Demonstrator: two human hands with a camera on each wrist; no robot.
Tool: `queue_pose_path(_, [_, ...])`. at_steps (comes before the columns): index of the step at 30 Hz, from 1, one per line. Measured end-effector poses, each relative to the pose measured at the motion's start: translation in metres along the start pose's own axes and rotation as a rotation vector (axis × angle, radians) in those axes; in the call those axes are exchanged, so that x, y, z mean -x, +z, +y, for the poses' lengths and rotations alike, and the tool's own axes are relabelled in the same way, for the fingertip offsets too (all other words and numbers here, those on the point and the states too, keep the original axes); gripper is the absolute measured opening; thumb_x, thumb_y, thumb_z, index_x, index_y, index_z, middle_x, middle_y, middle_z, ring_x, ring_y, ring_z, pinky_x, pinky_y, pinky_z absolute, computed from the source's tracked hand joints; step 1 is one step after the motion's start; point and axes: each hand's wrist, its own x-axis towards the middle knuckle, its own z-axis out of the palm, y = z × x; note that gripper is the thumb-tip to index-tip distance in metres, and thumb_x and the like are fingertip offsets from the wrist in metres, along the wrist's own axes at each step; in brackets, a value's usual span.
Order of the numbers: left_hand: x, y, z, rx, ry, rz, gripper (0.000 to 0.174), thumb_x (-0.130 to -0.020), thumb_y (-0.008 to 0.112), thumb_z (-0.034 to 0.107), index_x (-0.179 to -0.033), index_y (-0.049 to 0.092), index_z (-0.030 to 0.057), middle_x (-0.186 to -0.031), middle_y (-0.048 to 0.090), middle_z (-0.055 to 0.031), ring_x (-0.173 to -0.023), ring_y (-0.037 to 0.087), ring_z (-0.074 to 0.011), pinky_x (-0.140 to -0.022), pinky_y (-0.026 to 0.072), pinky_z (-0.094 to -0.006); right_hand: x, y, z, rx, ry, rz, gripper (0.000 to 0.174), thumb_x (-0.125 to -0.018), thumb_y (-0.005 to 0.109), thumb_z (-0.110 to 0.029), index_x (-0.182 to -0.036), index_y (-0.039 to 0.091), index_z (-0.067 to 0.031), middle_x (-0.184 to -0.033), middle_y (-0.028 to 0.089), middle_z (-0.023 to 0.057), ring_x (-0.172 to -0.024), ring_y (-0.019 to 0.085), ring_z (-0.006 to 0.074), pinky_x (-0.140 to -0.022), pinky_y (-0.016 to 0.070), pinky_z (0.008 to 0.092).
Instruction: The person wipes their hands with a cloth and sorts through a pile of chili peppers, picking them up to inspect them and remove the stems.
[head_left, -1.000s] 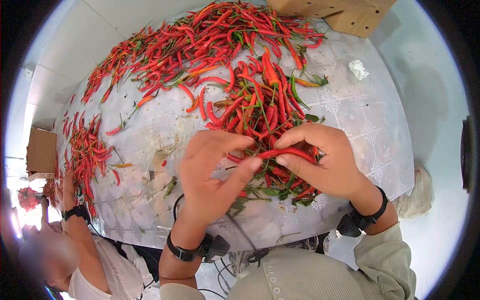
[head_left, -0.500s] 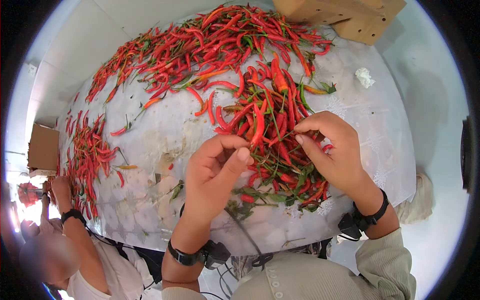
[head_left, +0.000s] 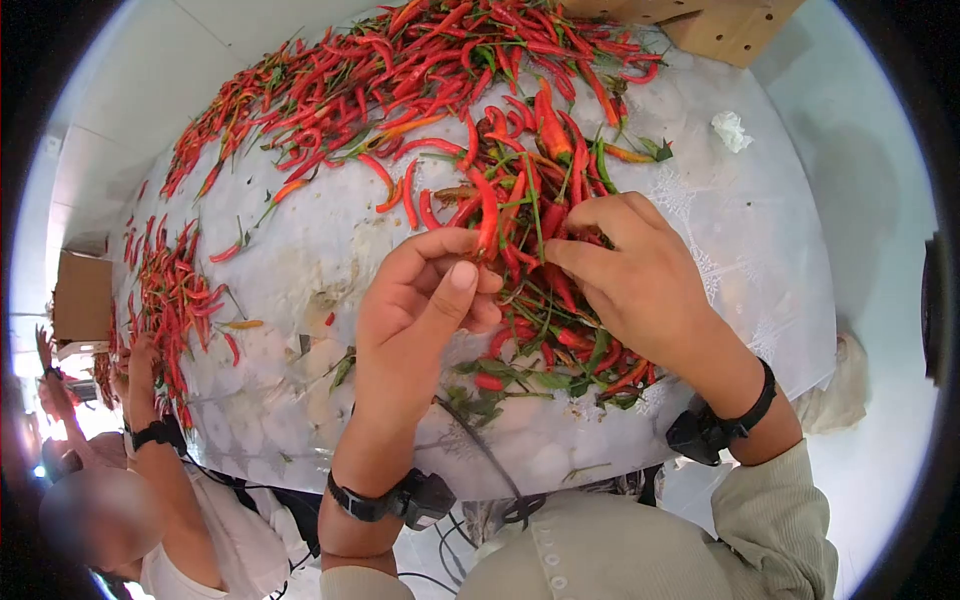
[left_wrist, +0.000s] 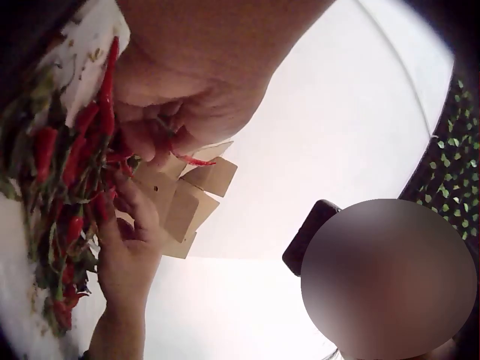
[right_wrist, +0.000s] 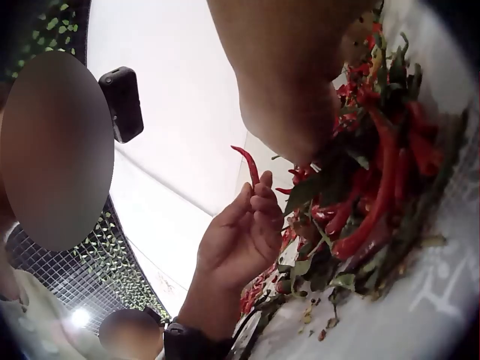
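My left hand (head_left: 410, 310) pinches a red chili (head_left: 487, 215) between thumb and fingers, its tip pointing up. In the right wrist view the left hand (right_wrist: 244, 236) holds that curved chili (right_wrist: 247, 163) clear of the pile. My right hand (head_left: 635, 275) is over the near chili pile (head_left: 570, 338), its bent fingers among peppers and green stems beside the left fingertips. The left wrist view has the right hand (left_wrist: 131, 247) with its fingertips against the pile; whether they grip a pepper or stem I cannot tell.
A large chili heap (head_left: 400, 80) spreads over the far side of the table (head_left: 290, 250). A smaller heap (head_left: 170, 290) is at the left, where another person's arm (head_left: 145, 390) reaches in. Cardboard box (head_left: 730, 30) and crumpled white paper (head_left: 732, 131) are at the far right.
My right hand has moved left and its fingers have come down into the pile. The left hand still holds the chili, now a little higher and farther left.
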Motion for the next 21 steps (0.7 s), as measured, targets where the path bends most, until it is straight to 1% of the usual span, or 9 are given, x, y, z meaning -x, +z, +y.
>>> queue_pose_path(1, [0.0,-0.001,-0.001,-0.005,-0.012,-0.006,0.028,-0.094,0.057,0.016,-0.118,0.054,0.0021,-0.094,0.064,-0.0067,-0.077,0.061,-0.0107,-0.07,0.0502,-0.0243,0.0,0.0,0.0,0.021,-0.031,-0.014,0.025,-0.069,0.062,-0.005,-0.093,0.066,-0.0079,-0.095,0.057,0.0074,-0.087,0.055,0.0276,-0.076,0.0482,0.0362])
queue_pose_path(4, [-0.001,-0.003,-0.004,0.0,-0.041,-0.025,0.032,-0.094,0.058,0.016,-0.123,0.053,0.0017,-0.097,0.064,-0.0068,-0.081,0.062,-0.0118,-0.073,0.0516,-0.0258,0.002,-0.001,0.001,0.034,-0.036,-0.022,0.021,-0.069,0.06,-0.007,-0.089,0.065,-0.0076,-0.096,0.056,0.0074,-0.087,0.055,0.0272,-0.077,0.0478,0.0359])
queue_pose_path(7, [0.0,-0.002,-0.004,0.037,-0.059,-0.036,0.033,-0.094,0.058,0.015,-0.124,0.052,0.0015,-0.099,0.063,-0.0063,-0.083,0.061,-0.0125,-0.074,0.0517,-0.0266,0.004,-0.004,0.0,0.033,-0.029,-0.045,0.019,-0.068,0.062,-0.007,-0.088,0.064,-0.0077,-0.092,0.057,0.0077,-0.086,0.055,0.0277,-0.075,0.0481,0.0371])
queue_pose_path(10, [0.0,-0.001,-0.002,0.07,-0.052,-0.062,0.032,-0.094,0.057,0.013,-0.123,0.053,0.0013,-0.1,0.062,-0.0064,-0.084,0.061,-0.013,-0.075,0.0514,-0.0273,0.004,-0.015,-0.003,-0.063,0.017,-0.012,0.019,-0.07,0.065,-0.006,-0.089,0.063,-0.0079,-0.089,0.059,0.0091,-0.083,0.057,0.0308,-0.074,0.0484,0.0378])
queue_pose_path(13, [0.0,-0.004,-0.003,0.089,-0.025,-0.088,0.028,-0.093,0.058,0.014,-0.118,0.054,0.0014,-0.101,0.063,-0.0078,-0.086,0.062,-0.0137,-0.077,0.0522,-0.0282,0.003,-0.032,-0.006,-0.282,0.16,0.108,0.015,-0.079,0.067,-0.006,-0.093,0.062,-0.0069,-0.088,0.063,0.0074,-0.082,0.061,0.0254,-0.073,0.0495,0.0335])
queue_pose_path(16, [0.001,-0.006,-0.003,0.113,-0.014,-0.102,0.025,-0.094,0.057,0.015,-0.114,0.055,0.0014,-0.099,0.064,-0.0081,-0.086,0.062,-0.0143,-0.078,0.052,-0.0289,0.009,-0.03,-0.001,-0.853,0.42,0.283,0.014,-0.087,0.065,-0.01,-0.099,0.061,-0.0046,-0.092,0.065,0.0049,-0.084,0.062,0.0159,-0.074,0.049,0.0269])
queue_pose_path(17, [0.001,-0.007,-0.002,0.116,-0.016,-0.108,0.024,-0.094,0.057,0.016,-0.113,0.056,0.0015,-0.098,0.064,-0.0082,-0.086,0.062,-0.0144,-0.078,0.052,-0.0291,0.007,-0.034,-0.002,-0.938,0.493,0.278,0.018,-0.091,0.063,-0.014,-0.104,0.059,-0.002,-0.092,0.065,0.0033,-0.084,0.06,0.0087,-0.072,0.049,0.0232])
queue_pose_path(20, [0.002,0.001,0.002,0.087,0.002,-0.071,0.023,-0.095,0.055,0.019,-0.112,0.056,0.0018,-0.097,0.065,-0.0083,-0.086,0.062,-0.0145,-0.077,0.0515,-0.0287,0.008,-0.031,0.003,-1.101,0.653,0.23,0.019,-0.092,0.062,-0.019,-0.102,0.057,-0.0035,-0.089,0.064,0.0058,-0.072,0.057,0.0074,-0.063,0.0481,0.0214])
queue_pose_path(21, [0.003,0.003,0.002,0.071,0.014,-0.048,0.024,-0.096,0.055,0.02,-0.111,0.056,0.0019,-0.097,0.065,-0.0083,-0.086,0.062,-0.0144,-0.077,0.0513,-0.0284,0.008,-0.031,0.003,-1.111,0.651,0.198,0.019,-0.092,0.062,-0.019,-0.102,0.057,-0.0036,-0.089,0.064,0.0059,-0.07,0.057,0.0073,-0.062,0.0482,0.0213])
